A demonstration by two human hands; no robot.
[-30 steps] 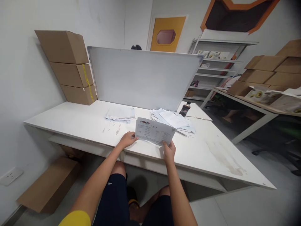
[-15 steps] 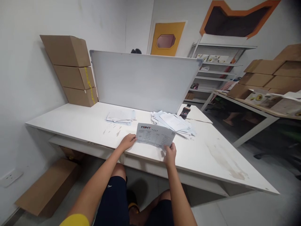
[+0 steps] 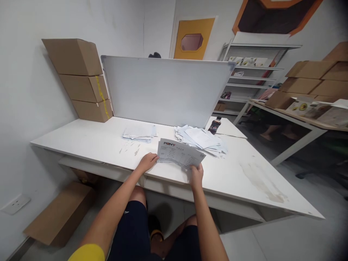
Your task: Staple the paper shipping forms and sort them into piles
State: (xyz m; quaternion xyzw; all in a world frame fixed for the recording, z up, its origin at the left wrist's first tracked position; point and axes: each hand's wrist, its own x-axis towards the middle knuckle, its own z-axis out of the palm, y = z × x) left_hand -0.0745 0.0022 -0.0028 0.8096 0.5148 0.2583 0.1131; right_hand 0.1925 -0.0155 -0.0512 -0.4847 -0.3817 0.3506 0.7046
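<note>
A printed sheet of paper (image 3: 178, 154) headed "PONY" is held up, tilted, just above the front of the white desk. Its left edge is pinched by my left hand (image 3: 148, 161), its lower right corner by my right hand (image 3: 196, 174). The sheet bows along its lower edge. Behind it to the right lies a messy pile of papers (image 3: 202, 139), the top one also marked "PONY". A smaller, neater paper stack (image 3: 139, 132) rests to the left.
A whiteboard (image 3: 165, 92) stands across the back of the desk (image 3: 89, 139). Stacked cardboard boxes (image 3: 91, 88) are at the left, and a dark cola bottle (image 3: 215, 125) is behind the pile. Another cardboard box (image 3: 61, 212) sits on the floor. A second table (image 3: 293, 115) carries more boxes.
The held sheet bows more and its right side has shifted slightly to the right. Both hands keep their grip. The camera view has tilted a little.
</note>
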